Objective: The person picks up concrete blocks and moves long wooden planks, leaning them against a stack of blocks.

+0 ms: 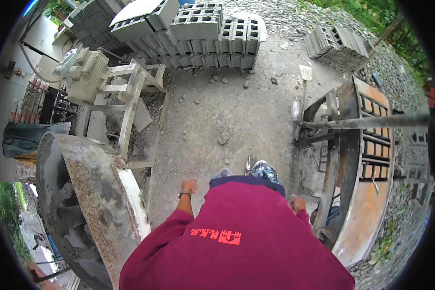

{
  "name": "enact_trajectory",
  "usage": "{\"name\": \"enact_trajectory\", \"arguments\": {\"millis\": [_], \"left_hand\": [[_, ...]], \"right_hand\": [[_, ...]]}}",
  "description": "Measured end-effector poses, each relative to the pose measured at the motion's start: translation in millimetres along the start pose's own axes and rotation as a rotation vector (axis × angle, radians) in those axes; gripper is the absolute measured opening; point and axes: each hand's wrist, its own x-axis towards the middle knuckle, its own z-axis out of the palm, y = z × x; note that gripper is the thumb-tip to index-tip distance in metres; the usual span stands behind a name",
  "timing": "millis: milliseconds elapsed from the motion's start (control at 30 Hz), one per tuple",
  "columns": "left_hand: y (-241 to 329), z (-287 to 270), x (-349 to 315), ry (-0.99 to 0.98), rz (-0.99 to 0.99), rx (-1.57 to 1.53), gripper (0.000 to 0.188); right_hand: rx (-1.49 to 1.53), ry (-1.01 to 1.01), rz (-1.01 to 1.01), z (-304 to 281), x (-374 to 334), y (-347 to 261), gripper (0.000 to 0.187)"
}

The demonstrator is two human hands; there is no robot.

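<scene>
My left hand [189, 186], with a bracelet at its wrist, hangs beside my body with the fingers curled in. Nothing shows in it. Closest to it on the left is a large, cement-crusted mixer drum [94, 166], apart from the hand. My right hand [297, 202] hangs low at my other side, blurred and partly covered by the sleeve, so its fingers are hard to read. Near it stands a wooden-framed block-moulding stand [331, 150] with a mould of dark rectangular cells [375, 148] and a long metal bar [367, 122] across it. Neither hand touches these.
Grey hollow concrete blocks [198, 41] are stacked ahead, with a smaller pile [336, 42] at the far right. A dusty motor [88, 75] sits on a frame [136, 89] at the left. Stones [223, 138] lie on the concrete floor [203, 116]. A shovel [305, 73] stands by the moulding stand.
</scene>
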Motion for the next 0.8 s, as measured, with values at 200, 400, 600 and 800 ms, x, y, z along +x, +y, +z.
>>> {"name": "enact_trajectory", "arguments": {"millis": [200, 400, 600, 800], "left_hand": [[75.8, 39.7, -20.8, -0.046, -0.138, -0.125, 0.032], [231.5, 99.6, 37.9, -0.053, -0.1, -0.279, 0.029], [418.1, 147.1, 130.5, -0.065, -0.048, -0.245, 0.03], [645.9, 176.7, 209.8, -0.186, 0.217, -0.116, 0.036]], "right_hand": [[-0.136, 0.056, -0.191, -22.4, 107.1, -278.7, 0.036], [-0.119, -0.043, -0.391, 7.9, 181.4, -500.5, 0.042], [-0.17, -0.049, -0.355, 1.1, 228.7, -613.0, 0.036], [-0.143, 0.084, -0.121, -44.3, 232.1, -667.4, 0.038]]}}
